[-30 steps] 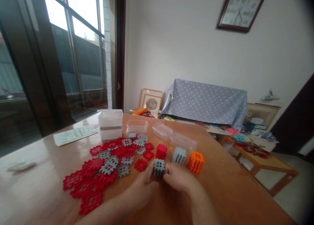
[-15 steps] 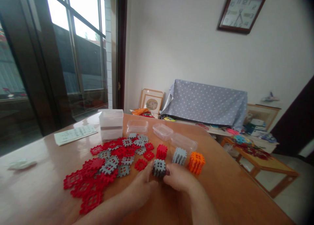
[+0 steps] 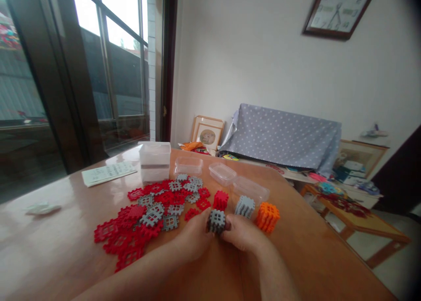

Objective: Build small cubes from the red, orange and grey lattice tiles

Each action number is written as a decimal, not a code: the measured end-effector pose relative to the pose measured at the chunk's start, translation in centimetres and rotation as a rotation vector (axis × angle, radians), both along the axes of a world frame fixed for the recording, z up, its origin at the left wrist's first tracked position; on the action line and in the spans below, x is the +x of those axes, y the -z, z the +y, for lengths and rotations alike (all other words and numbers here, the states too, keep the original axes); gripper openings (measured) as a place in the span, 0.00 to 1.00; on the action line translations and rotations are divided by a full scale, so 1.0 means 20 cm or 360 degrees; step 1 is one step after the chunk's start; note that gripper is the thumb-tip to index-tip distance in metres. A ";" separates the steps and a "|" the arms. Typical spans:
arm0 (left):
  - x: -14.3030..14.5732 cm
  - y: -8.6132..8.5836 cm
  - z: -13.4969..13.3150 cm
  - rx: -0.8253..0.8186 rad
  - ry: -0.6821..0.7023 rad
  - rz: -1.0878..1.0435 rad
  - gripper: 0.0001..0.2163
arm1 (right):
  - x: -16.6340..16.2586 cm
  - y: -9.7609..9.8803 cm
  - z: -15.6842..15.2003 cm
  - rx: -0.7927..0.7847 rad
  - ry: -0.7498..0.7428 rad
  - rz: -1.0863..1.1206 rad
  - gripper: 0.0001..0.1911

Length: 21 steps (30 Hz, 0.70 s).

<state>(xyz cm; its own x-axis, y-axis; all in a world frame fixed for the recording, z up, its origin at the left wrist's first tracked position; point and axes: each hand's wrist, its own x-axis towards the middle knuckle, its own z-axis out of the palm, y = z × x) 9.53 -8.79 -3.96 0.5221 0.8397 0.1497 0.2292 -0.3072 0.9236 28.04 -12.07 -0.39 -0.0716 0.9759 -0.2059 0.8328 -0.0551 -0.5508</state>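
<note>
Between my two hands stands a short stack of dark grey interlocking plastic tiles [image 3: 217,222]. My left hand [image 3: 196,235] presses against its left side, thumb toward me. From the right, my right hand [image 3: 241,231] has its fingers closed against the opposite side. The far fingertips of both hands are hidden. Just behind is a red tile stack [image 3: 220,200]. A light grey tile stack [image 3: 245,206] and an orange tile stack [image 3: 268,217] stand to the right. Loose red tiles [image 3: 121,240] and loose grey tiles [image 3: 170,222] lie in a spread pile on the left.
Clear plastic trays [image 3: 222,173] and a white translucent box [image 3: 155,161] stand toward the table's far edge. Printed paper [image 3: 108,174] and a crumpled plastic bag [image 3: 43,209] lie at the left. Past the table's right edge is a low wooden stand [image 3: 378,222].
The view has tilted and shifted a little, so the scene sits farther right. My left hand has closed in on the dark grey stack; my right hand stays at its side.
</note>
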 end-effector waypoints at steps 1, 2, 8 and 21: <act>0.00 -0.02 0.00 0.0063 -0.0018 0.0060 0.19 | 0.00 0.00 0.00 -0.0005 -0.0001 0.0011 0.06; -0.01 -0.03 0.00 0.0118 -0.0039 0.0113 0.19 | 0.00 0.00 0.00 -0.0010 -0.0002 0.0022 0.06; -0.01 -0.03 0.03 0.0299 -0.0053 0.0234 0.21 | 0.03 0.02 0.01 -0.0062 0.0031 0.0042 0.05; 0.00 0.03 0.07 0.0307 -0.0089 0.0262 0.29 | 0.00 0.03 0.01 0.0000 0.0020 0.0009 0.11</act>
<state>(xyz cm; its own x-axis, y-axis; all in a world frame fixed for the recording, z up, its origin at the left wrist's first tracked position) 9.62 -7.39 -4.49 0.5065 0.8320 0.2265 0.3932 -0.4566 0.7981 28.11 -11.95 -0.90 -0.0603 0.9768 -0.2053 0.8290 -0.0656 -0.5554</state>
